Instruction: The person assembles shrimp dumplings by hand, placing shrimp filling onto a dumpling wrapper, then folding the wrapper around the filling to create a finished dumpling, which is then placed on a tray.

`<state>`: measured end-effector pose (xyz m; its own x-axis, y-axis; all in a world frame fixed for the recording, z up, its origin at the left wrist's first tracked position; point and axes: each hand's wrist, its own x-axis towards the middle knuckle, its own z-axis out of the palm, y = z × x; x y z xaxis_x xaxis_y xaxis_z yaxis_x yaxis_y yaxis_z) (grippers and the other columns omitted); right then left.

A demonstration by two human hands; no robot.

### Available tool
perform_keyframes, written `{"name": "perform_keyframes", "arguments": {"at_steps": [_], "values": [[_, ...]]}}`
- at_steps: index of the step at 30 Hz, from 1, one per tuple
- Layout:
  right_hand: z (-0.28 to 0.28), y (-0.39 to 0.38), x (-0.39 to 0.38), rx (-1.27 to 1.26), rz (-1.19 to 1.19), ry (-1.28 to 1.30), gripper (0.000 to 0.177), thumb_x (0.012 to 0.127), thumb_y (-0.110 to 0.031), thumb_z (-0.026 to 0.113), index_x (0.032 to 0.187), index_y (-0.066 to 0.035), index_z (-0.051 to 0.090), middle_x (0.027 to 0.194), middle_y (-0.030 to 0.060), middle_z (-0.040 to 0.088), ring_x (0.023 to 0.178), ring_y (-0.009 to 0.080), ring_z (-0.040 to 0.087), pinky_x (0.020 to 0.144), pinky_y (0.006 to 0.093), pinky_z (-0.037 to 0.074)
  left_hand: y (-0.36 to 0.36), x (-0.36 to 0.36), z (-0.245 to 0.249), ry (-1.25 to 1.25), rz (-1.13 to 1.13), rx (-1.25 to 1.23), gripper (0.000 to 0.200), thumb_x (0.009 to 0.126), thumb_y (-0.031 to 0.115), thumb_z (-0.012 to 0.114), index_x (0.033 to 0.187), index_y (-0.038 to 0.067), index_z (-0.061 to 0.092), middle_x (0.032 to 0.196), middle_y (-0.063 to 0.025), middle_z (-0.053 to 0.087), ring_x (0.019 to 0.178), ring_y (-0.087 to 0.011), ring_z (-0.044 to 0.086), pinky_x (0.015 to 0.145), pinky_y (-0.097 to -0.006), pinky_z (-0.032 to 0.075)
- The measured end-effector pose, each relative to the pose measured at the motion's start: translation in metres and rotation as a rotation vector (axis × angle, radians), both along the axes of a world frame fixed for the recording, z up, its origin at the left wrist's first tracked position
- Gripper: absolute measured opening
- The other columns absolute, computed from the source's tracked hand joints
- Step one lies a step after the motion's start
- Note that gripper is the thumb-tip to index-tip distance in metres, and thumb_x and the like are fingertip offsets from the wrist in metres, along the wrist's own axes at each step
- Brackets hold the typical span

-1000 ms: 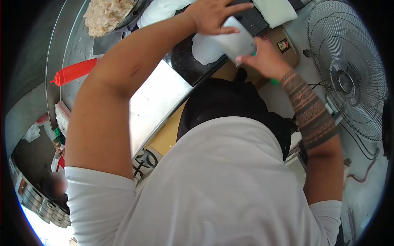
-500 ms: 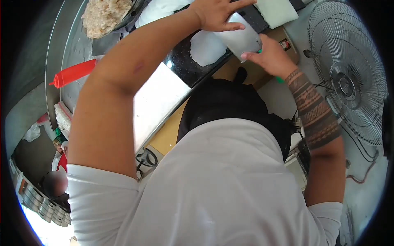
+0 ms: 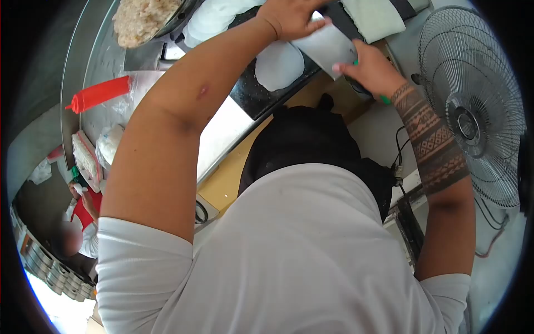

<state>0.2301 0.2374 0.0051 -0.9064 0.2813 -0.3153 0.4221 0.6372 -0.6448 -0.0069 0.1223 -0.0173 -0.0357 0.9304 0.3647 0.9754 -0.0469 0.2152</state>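
My right hand is wrapped around the green handle of a cleaver, whose broad steel blade lies nearly flat over the black board. With its fingers spread, my left hand rests at the blade's upper side; its thumb reaches onto the steel, and the fingertips run out at the top of the view. A thin, round white dough wrapper lies on the board just left of the blade, with its right edge close to the steel. More white rounds overlap one another beyond my left forearm.
A bowl of pale, chunky filling stands at the upper left. Below it a red squeeze bottle lies on the steel counter. A folded white cloth is past the cleaver. At right stands a wire fan; another person is far left.
The cleaver and both hands have shifted slightly right relative to the dough wrapper. My left elbow has moved right, and more of the other person at far left shows.
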Motion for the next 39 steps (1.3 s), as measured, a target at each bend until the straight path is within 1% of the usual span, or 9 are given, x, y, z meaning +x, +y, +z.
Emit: {"name": "perform_keyframes", "arguments": {"at_steps": [4,7,9,11,13,16,18,24,39], "values": [[-0.002,-0.006,-0.005,0.08,0.021,0.003,0.054,0.094,-0.042,0.073,0.113,0.007,0.058,0.1,0.0282,0.07,0.099,0.0436,0.069,0.086,0.0479,0.054,-0.008,-0.025,-0.003,-0.228,0.371,0.291,0.065,0.096,0.028,0.06,0.155,0.01,0.042,0.151,-0.0328,0.044,0.137,-0.0493,0.045,0.115,-0.0539,0.038],[-0.022,-0.017,0.036,0.014,-0.022,0.148,0.055,0.093,-0.042,0.074,0.114,0.006,0.058,0.096,0.0281,0.07,0.095,0.0436,0.069,0.083,0.049,0.053,-0.037,-0.035,0.005,-0.385,0.448,-0.128,0.062,0.094,0.018,0.062,0.153,0.009,0.044,0.138,-0.0299,0.054,0.124,-0.0458,0.056,0.106,-0.0477,0.047],[-0.018,-0.025,0.072,-0.067,-0.05,0.051,0.054,0.093,-0.041,0.075,0.114,0.006,0.059,0.095,0.0275,0.07,0.094,0.0431,0.069,0.083,0.0483,0.053,-0.058,-0.023,0.004,-0.759,0.298,-0.614,0.044,0.102,0.047,0.056,0.132,0.016,0.066,0.096,-0.0114,0.071,0.08,-0.0217,0.07,0.073,-0.0385,0.058],[0.004,-0.039,0.097,-0.141,-0.086,-0.044,0.053,0.093,-0.04,0.076,0.115,0.005,0.059,0.094,0.0268,0.07,0.093,0.0426,0.069,0.083,0.0477,0.053,-0.073,0.014,0.041,-1.051,0.375,-0.891,0.037,0.105,0.042,0.054,0.109,0.011,0.073,0.062,-0.0009,0.056,0.047,-0.0121,0.052,0.046,-0.0288,0.045],[0.036,-0.056,0.105,-0.137,-0.033,-0.387,0.051,0.092,-0.036,0.077,0.117,0.005,0.059,0.098,0.0256,0.07,0.094,0.0408,0.07,0.084,0.0454,0.054,-0.079,0.03,0.036,-0.942,0.437,-0.876,0.038,0.098,0.046,0.067,0.1,0.009,0.072,0.07,-0.0048,0.063,0.058,-0.0149,0.064,0.054,-0.0312,0.053],[0.035,-0.06,0.126,-0.157,0.068,-0.363,0.051,0.091,-0.033,0.078,0.119,0.005,0.059,0.101,0.0242,0.071,0.095,0.0372,0.07,0.086,0.0434,0.054,-0.095,0.037,0.014,-0.443,0.404,-0.536,0.032,0.091,0.036,0.077,0.099,0.006,0.07,0.077,-0.0068,0.067,0.07,-0.0159,0.07,0.06,-0.0315,0.056],[0.033,-0.054,0.129,-0.209,-0.038,-0.214,0.05,0.092,-0.032,0.078,0.119,0.006,0.059,0.102,0.0238,0.071,0.097,0.0361,0.071,0.087,0.0429,0.054,-0.106,0.037,0.009,-0.631,0.531,-0.384,0.025,0.086,0.015,0.081,0.102,0.003,0.066,0.087,-0.0087,0.069,0.079,-0.0173,0.071,0.067,-0.0311,0.059],[-0.008,-0.022,0.076,-0.151,-0.233,0.099,0.045,0.093,-0.029,0.075,0.12,0.005,0.062,0.108,0.0231,0.073,0.103,0.0354,0.071,0.089,0.0422,0.054,-0.112,0.039,0.002,-1.379,0.774,-0.226,0.03,0.083,-0.002,0.076,0.11,-0.002,0.062,0.095,-0.0124,0.07,0.08,-0.02,0.072,0.071,-0.0316,0.062],[-0.015,-0.15,0.03,-0.215,0.027,-0.081,0.049,0.096,-0.035,0.072,0.112,0.008,0.056,0.109,0.0319,0.068,0.107,0.0473,0.067,0.092,0.0511,0.054,-0.25,0.066,0.079,-1.545,0.958,0.002,0.039,0.09,0.003,0.074,0.125,-0.001,0.055,0.101,-0.0103,0.066,0.091,-0.0196,0.067,0.082,-0.0328,0.059]]}}
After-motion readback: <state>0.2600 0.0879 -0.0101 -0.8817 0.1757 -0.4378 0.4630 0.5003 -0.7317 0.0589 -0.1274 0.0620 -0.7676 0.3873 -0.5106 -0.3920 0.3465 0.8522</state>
